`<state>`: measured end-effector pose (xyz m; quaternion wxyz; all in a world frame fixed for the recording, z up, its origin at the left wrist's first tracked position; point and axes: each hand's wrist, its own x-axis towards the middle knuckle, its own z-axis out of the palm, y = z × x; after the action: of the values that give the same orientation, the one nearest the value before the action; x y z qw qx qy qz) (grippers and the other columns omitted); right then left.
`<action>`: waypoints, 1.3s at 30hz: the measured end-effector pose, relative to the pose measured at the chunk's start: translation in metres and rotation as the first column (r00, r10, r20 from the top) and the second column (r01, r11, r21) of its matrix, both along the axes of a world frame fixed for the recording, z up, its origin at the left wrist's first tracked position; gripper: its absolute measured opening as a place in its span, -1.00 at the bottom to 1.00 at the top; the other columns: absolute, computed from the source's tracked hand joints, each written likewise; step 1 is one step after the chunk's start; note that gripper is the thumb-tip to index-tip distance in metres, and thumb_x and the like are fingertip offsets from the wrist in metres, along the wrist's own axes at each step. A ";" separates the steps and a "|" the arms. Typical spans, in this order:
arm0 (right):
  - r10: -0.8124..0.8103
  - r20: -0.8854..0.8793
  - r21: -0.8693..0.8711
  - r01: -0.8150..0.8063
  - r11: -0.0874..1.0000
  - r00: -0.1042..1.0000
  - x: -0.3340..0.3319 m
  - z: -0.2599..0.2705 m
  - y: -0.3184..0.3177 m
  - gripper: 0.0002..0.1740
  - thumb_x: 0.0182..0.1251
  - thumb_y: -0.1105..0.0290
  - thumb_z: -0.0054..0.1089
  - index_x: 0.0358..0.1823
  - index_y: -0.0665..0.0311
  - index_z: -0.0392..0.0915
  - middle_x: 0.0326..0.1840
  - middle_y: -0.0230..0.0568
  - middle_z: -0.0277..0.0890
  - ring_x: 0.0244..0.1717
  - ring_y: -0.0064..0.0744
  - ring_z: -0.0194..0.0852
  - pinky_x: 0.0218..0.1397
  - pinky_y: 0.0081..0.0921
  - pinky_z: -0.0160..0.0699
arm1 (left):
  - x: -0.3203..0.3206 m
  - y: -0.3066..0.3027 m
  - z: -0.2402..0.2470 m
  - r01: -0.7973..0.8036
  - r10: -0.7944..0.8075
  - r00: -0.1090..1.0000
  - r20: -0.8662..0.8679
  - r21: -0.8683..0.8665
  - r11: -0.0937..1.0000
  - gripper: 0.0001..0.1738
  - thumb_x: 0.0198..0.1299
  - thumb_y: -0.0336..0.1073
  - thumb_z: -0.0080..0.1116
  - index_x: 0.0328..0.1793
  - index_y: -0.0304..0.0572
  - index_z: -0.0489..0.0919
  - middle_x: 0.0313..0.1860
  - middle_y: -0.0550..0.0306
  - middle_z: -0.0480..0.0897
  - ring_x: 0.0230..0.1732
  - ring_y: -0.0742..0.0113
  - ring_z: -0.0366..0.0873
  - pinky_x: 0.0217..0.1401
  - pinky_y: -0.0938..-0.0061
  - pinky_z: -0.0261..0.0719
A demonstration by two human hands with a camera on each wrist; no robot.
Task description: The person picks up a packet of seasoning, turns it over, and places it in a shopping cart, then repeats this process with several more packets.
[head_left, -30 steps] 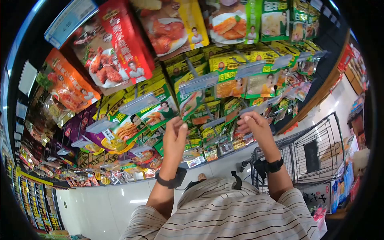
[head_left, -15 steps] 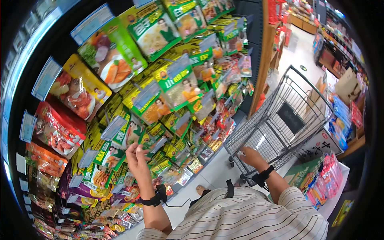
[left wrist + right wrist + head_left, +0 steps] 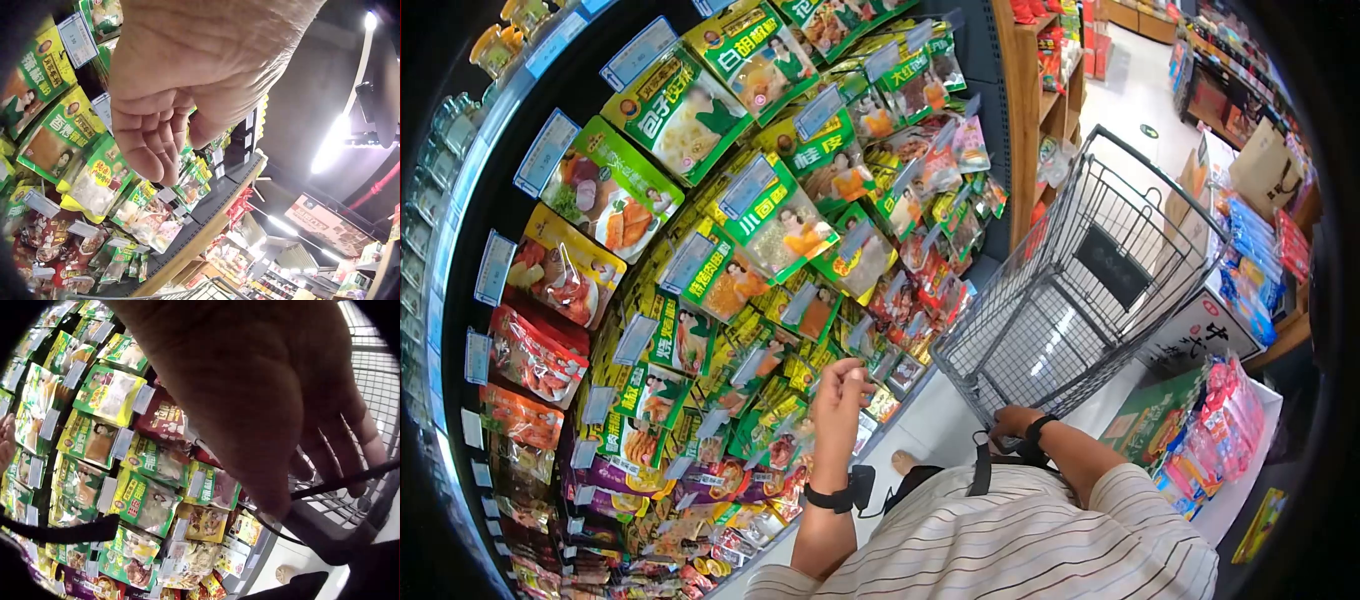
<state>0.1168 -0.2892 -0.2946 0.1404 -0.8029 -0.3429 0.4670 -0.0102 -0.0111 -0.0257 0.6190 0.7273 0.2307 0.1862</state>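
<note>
My left hand hovers in front of the rack of hanging seasoning packets, fingers loosely bent and holding nothing. The left wrist view shows its palm, and past the fingers a green and yellow packet hangs from a hook. Low at my right side, my right hand holds the near end of a black wire shopping cart. In the right wrist view its fingers reach over the cart's dark bar, with the thumb side next to the cart's corner. The cart's basket shows bare wire mesh.
Rows of packets, such as a green star-anise-style bag, fill the shelf on the left, with price tags above. A wooden shelf end borders the aisle. A white bin with pink packages stands at right, beside blue packages.
My view has swung right, bringing the cart nearer the middle. My right hand has come away from the shelf to the cart's near end; my left hand has stayed empty before the packets.
</note>
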 end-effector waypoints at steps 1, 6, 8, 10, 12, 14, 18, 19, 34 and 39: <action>0.015 -0.029 -0.016 -0.016 1.000 0.999 0.004 -0.001 0.000 -0.39 0.19 -0.07 0.23 0.02 0.33 0.65 -0.01 0.09 0.67 0.03 0.03 0.65 0.05 -0.17 0.58 | 0.001 -0.002 -0.005 -0.005 0.005 1.000 -0.002 -0.032 0.999 -0.71 0.47 -0.25 0.05 0.15 -0.30 0.49 -0.09 0.09 0.64 -0.22 0.45 0.61 -0.24 0.57 0.55; -0.041 -0.228 -0.086 0.022 0.996 0.973 0.009 -0.005 0.009 -0.36 0.19 -0.15 0.21 -0.12 0.37 0.70 -0.06 0.10 0.68 0.04 -0.01 0.66 0.09 -0.17 0.58 | 0.000 -0.016 -0.011 0.018 -0.018 0.998 -0.055 -0.001 1.000 -0.72 0.47 -0.25 0.02 0.16 -0.28 0.49 -0.05 0.04 0.64 -0.21 0.40 0.63 -0.24 0.54 0.59; -0.128 -0.272 -0.060 0.116 0.991 0.954 0.012 0.005 0.007 -0.32 0.20 -0.21 0.17 -0.11 0.37 0.70 -0.07 0.08 0.69 0.04 -0.04 0.66 0.08 -0.20 0.58 | 0.002 -0.016 -0.016 0.029 -0.028 0.996 -0.086 0.005 1.000 -0.71 0.47 -0.25 0.03 0.16 -0.28 0.49 -0.06 0.05 0.64 -0.21 0.40 0.63 -0.24 0.54 0.58; -0.087 -0.169 0.020 0.092 0.996 0.982 0.018 -0.024 0.008 -0.27 0.21 -0.26 0.13 -0.06 0.36 0.69 -0.07 0.07 0.69 0.04 -0.03 0.66 0.07 -0.22 0.58 | 0.007 -0.017 -0.019 0.040 -0.043 0.993 -0.113 -0.023 0.999 -0.71 0.47 -0.25 0.03 0.16 -0.28 0.50 -0.08 0.07 0.64 -0.21 0.40 0.64 -0.24 0.54 0.57; -0.071 -0.146 0.028 0.076 0.997 0.987 0.016 -0.034 0.011 -0.22 0.20 -0.29 0.11 0.00 0.37 0.67 -0.05 0.08 0.68 0.05 -0.01 0.65 0.07 -0.22 0.58 | 0.011 -0.018 -0.021 0.053 -0.057 0.989 -0.136 -0.033 0.998 -0.71 0.47 -0.24 0.04 0.16 -0.28 0.50 -0.09 0.08 0.65 -0.21 0.41 0.64 -0.24 0.55 0.56; -0.079 -0.200 -0.036 0.073 0.997 0.977 0.014 -0.019 0.019 -0.18 0.19 -0.30 0.10 0.04 0.40 0.65 -0.01 0.12 0.67 0.07 0.03 0.64 0.08 -0.21 0.57 | 0.018 -0.019 -0.023 0.070 -0.073 0.986 -0.148 -0.028 0.997 -0.71 0.47 -0.23 0.04 0.15 -0.27 0.50 -0.10 0.09 0.65 -0.21 0.41 0.64 -0.25 0.56 0.55; 0.002 -0.055 0.024 -0.001 1.000 0.998 0.007 -0.054 0.024 -0.30 0.22 -0.23 0.13 -0.18 0.40 0.72 -0.14 0.14 0.69 -0.03 0.08 0.66 0.03 -0.11 0.54 | 0.032 -0.014 -0.031 0.105 -0.117 0.979 -0.166 -0.076 0.991 -0.70 0.47 -0.20 0.05 0.15 -0.25 0.51 -0.10 0.10 0.66 -0.21 0.42 0.65 -0.26 0.56 0.56; -0.025 -0.068 -0.027 0.023 0.999 0.997 0.007 -0.044 0.025 -0.35 0.23 -0.16 0.13 -0.17 0.40 0.72 -0.15 0.15 0.69 -0.05 0.08 0.66 0.03 -0.12 0.56 | 0.037 -0.011 -0.032 0.118 -0.131 0.978 -0.163 -0.091 0.989 -0.70 0.48 -0.19 0.05 0.15 -0.25 0.51 -0.10 0.10 0.66 -0.22 0.42 0.65 -0.26 0.55 0.56; -0.164 -0.027 -0.154 0.158 0.975 0.986 -0.006 -0.039 0.045 -0.54 0.10 0.06 0.26 -0.05 0.18 0.76 0.07 -0.09 0.70 0.14 -0.04 0.65 0.09 -0.13 0.60 | 0.076 0.007 -0.040 0.223 -0.247 0.939 -0.240 -0.122 0.967 -0.73 0.48 -0.24 0.03 0.12 -0.28 0.52 -0.09 0.08 0.67 -0.26 0.49 0.60 -0.26 0.60 0.53; -0.101 0.085 -0.154 0.113 0.982 0.991 -0.008 -0.046 0.058 -0.66 0.17 0.15 0.29 -0.12 0.18 0.76 0.00 -0.10 0.72 0.08 -0.06 0.68 0.03 -0.13 0.63 | 0.078 0.016 -0.051 0.250 -0.281 0.934 -0.222 -0.157 0.955 -0.73 0.47 -0.23 0.06 0.13 -0.24 0.52 -0.13 0.12 0.65 -0.25 0.48 0.60 -0.23 0.56 0.53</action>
<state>0.1085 -0.2313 -0.3409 0.0878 -0.8461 -0.2660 0.4535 0.0681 0.0046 -0.0769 0.6505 0.7283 0.2154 -0.0043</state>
